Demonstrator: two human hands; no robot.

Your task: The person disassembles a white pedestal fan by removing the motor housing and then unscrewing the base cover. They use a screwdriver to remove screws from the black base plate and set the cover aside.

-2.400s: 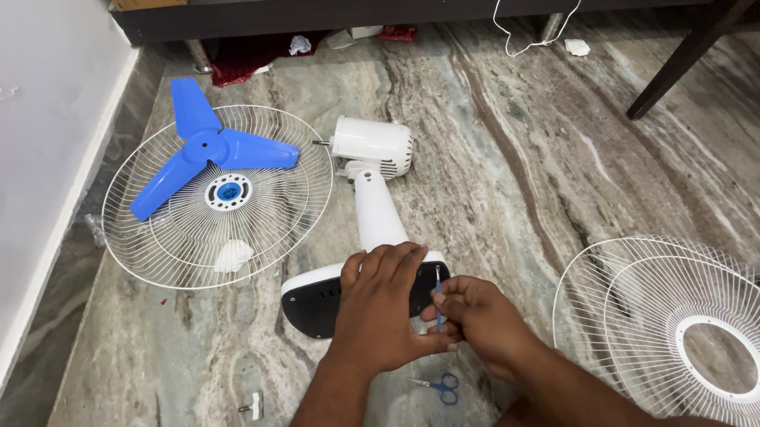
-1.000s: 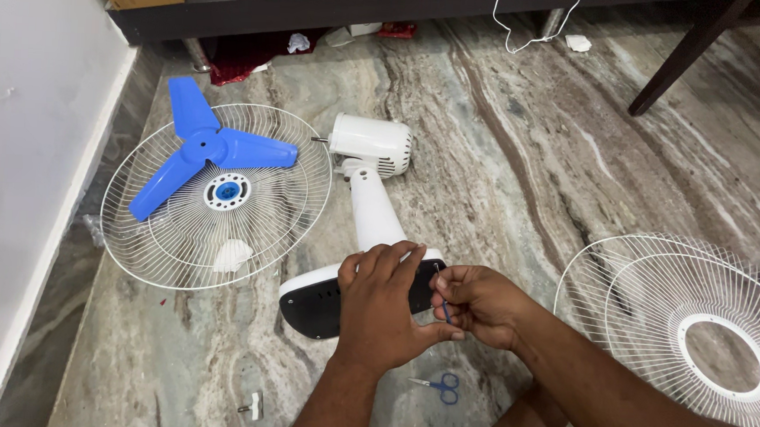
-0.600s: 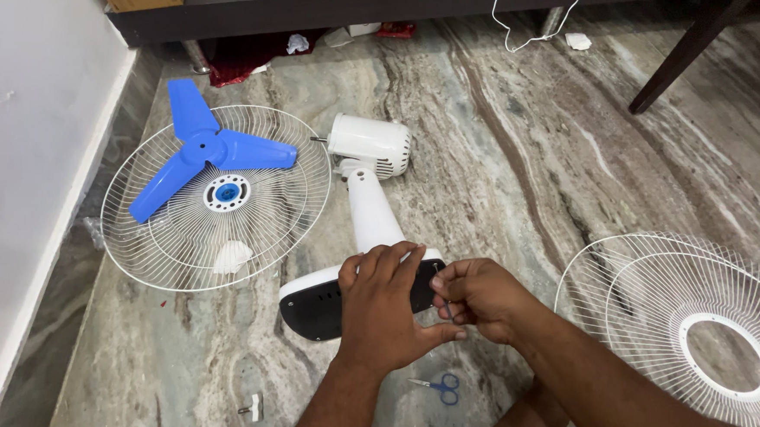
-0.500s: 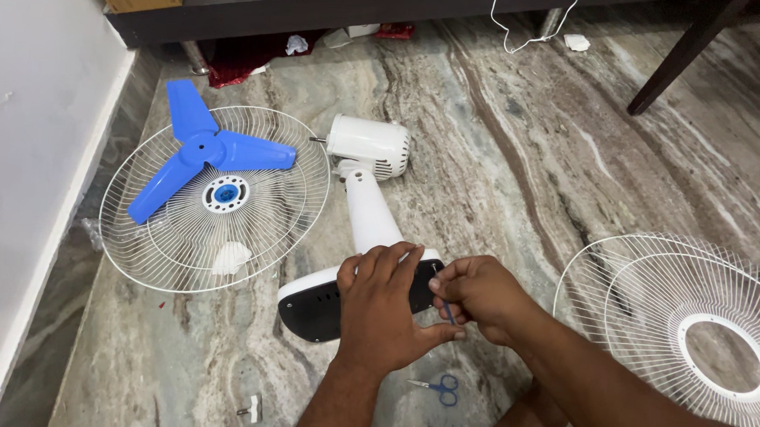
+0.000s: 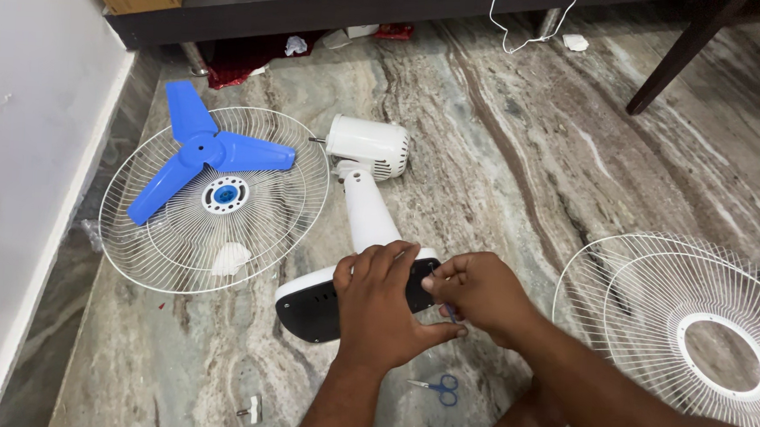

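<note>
A white fan body [image 5: 366, 187] lies on the stone floor, its motor housing pointing away and its black-bottomed base [image 5: 310, 309] turned toward me. My left hand [image 5: 384, 305] lies flat over the base and holds it. My right hand [image 5: 480, 292] is pinched at the base's right edge, fingers closed on a small thin thing that I cannot make out. Small blue-handled scissors [image 5: 437, 386] lie on the floor just below both hands.
A white wire fan guard [image 5: 157, 245] lies to the left with a blue three-blade propeller [image 5: 203, 150] and a small white cap [image 5: 230, 258] on it. A second wire guard [image 5: 654, 280] lies at the right. Furniture legs [image 5: 679, 56], a white cord and a wall edge the floor.
My hands have stayed on the fan base; the right hand's fingers shifted slightly at its edge. The view moved a little. Nothing else moved.
</note>
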